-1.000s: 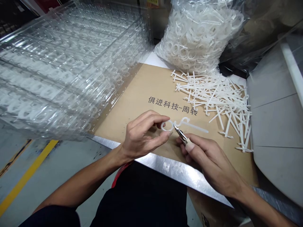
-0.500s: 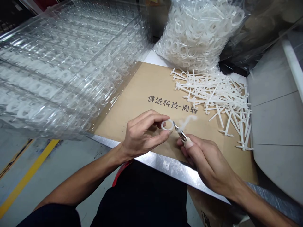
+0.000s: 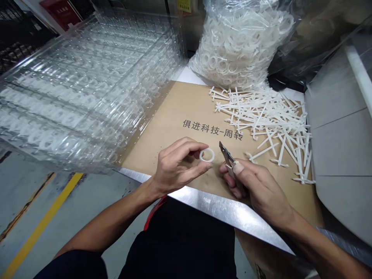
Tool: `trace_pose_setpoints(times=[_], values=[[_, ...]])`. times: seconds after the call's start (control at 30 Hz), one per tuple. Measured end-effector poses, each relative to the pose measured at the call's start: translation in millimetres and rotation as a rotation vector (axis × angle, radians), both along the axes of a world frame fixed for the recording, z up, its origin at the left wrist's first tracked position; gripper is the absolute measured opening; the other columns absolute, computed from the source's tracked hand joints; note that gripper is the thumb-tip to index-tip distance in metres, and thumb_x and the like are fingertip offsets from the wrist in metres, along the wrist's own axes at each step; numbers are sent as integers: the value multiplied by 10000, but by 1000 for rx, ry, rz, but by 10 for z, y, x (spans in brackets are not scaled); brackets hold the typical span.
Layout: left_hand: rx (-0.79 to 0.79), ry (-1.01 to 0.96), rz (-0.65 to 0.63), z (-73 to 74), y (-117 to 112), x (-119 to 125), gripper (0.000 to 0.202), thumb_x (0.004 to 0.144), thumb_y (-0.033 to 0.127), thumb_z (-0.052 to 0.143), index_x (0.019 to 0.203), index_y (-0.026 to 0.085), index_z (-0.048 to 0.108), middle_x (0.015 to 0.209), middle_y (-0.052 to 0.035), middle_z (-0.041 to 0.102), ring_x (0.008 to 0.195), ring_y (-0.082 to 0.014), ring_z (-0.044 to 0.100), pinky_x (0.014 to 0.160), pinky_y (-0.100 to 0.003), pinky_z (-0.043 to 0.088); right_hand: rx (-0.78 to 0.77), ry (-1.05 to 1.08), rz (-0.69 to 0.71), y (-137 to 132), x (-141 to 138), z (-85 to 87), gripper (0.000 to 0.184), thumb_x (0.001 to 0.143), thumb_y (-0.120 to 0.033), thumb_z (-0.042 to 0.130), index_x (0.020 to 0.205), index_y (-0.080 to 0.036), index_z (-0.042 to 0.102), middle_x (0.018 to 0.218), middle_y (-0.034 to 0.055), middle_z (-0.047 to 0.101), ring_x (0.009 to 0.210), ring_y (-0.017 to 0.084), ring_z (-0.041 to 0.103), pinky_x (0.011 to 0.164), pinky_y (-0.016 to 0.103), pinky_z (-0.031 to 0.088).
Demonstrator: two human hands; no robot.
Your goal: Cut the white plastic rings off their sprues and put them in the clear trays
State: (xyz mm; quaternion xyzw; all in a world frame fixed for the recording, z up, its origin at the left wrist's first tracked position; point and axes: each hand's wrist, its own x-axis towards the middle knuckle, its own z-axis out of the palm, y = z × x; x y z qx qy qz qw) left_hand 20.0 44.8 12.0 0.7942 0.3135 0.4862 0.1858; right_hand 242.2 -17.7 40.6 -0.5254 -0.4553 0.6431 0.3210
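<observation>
A factory workshop: a yellow line (image 3: 44,226) crosses the scuffed floor (image 3: 14,193), clear plastic trays (image 3: 95,85) stand stacked with white parts, and a pliers-like tool (image 3: 227,155) shares the metal-edged desk (image 3: 232,215) with bagged rings (image 3: 238,46) and heaped stems (image 3: 267,116).

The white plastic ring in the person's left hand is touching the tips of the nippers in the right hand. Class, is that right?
Not quite: the head view shows a gap between the white plastic ring and the tips of the nippers. The ring is indeed in the left hand, and the nippers in the right hand.
</observation>
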Motion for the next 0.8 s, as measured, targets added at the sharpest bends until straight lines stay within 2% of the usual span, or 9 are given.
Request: trace_pose_setpoints(times=[0.2,0.37,0.8], values=[[24,23,2,15,-4,-9,310,874,367,824,1084,173,707,859,-45,731,764,-143,682,674,-254,551,-6,57,4,7,-5,14,422,1059,-485,495,733,-218,510,777,1,531,621,142,454,559,290,381],[56,24,-12,25,-4,1,331,849,333,851,1060,124,706,837,-55,717,743,-130,666,679,-238,547,-9,76,9,-12,-1,19,426,1064,-488,502,740,-211,505,774,-6,524,632,135,450,580,287,375],[148,37,-18,22,-5,20,283,903,338,796,1053,126,685,833,-47,719,735,-124,669,692,-232,570,12,83,15,-4,4,-8,427,1077,-465,491,740,-203,504,791,5,549,646,130,459,604,289,374]])
